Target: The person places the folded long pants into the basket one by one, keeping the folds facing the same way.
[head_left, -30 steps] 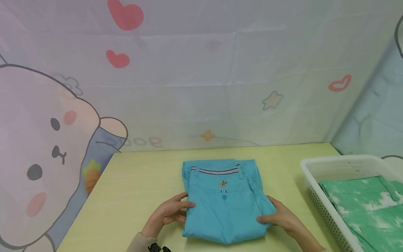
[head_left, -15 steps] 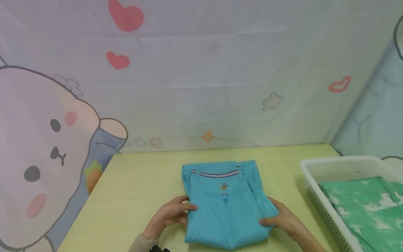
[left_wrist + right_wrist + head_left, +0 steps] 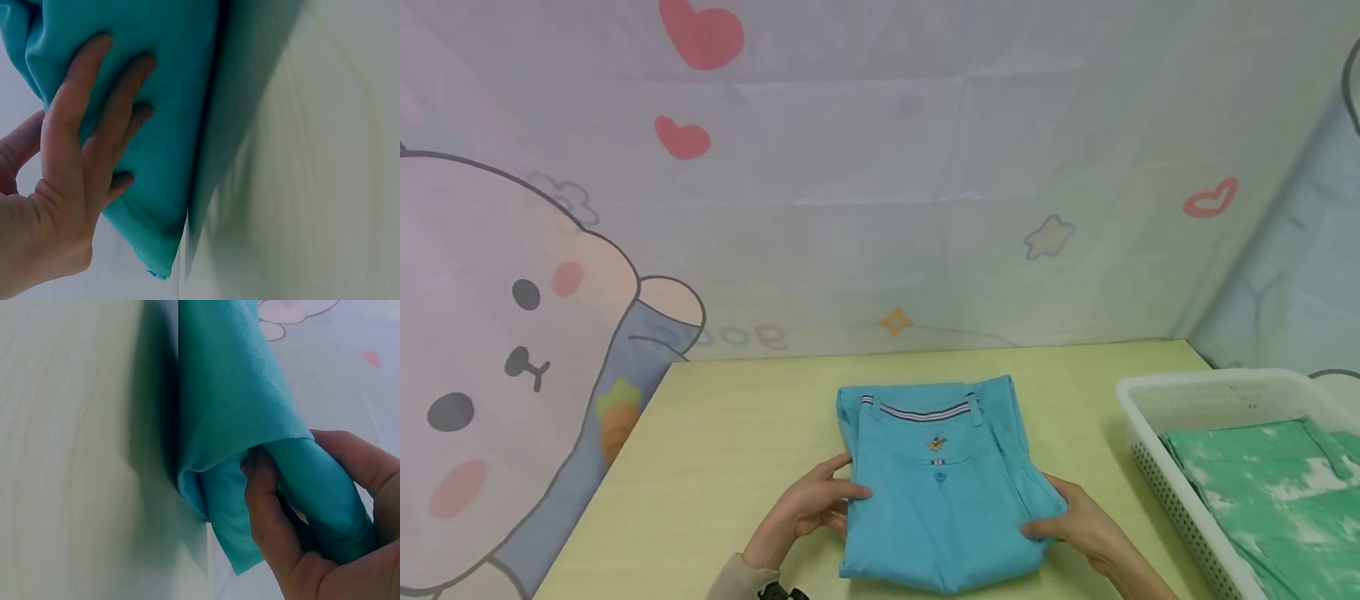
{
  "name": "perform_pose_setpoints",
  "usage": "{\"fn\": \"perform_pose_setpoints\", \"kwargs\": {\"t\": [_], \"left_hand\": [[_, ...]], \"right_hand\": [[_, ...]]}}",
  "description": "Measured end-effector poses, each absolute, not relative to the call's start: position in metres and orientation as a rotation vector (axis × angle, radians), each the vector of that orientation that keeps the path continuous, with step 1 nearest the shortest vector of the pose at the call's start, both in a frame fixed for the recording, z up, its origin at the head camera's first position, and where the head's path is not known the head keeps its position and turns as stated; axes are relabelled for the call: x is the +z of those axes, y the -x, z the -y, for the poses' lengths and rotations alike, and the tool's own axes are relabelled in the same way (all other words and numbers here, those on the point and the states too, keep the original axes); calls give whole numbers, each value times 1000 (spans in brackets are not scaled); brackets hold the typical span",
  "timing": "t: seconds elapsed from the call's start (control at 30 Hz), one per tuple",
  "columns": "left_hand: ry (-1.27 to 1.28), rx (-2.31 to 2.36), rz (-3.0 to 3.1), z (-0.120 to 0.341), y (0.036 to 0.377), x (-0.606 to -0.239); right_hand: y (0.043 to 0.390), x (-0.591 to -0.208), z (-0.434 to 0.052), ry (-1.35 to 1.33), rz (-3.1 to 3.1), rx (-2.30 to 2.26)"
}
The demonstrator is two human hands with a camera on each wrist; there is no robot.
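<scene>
Folded blue shorts (image 3: 942, 483) lie on table (image 3: 722, 450) left of white basket (image 3: 1157, 433) containing green garment (image 3: 1270, 492); left hand (image 3: 808, 507) and right hand (image 3: 1071, 525) grip opposite edges

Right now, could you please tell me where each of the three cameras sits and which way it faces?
Head: worn on the head, facing forward and down at the folded blue shorts on the yellow table, white basket to the right; both hands and a sleeve show.
Left wrist: on the left wrist, facing the left hand, whose fingers lie under the shorts' edge.
Right wrist: on the right wrist, facing the right hand gripping the shorts' edge.
Shared: all three show the shorts and table.
</scene>
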State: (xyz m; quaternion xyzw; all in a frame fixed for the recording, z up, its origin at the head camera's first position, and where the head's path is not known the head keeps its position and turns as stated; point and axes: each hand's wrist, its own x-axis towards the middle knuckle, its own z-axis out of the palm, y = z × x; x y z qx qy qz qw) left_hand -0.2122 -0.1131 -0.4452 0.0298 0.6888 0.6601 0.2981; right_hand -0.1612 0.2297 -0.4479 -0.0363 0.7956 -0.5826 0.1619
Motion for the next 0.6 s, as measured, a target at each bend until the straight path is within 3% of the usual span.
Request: {"fn": "perform_pose_setpoints", "kwargs": {"t": [0.6], "left_hand": [[-143,1801,-1801,115,208,-438]], "right_hand": [[151,-431,-225,41,-2416,-1703]]}}
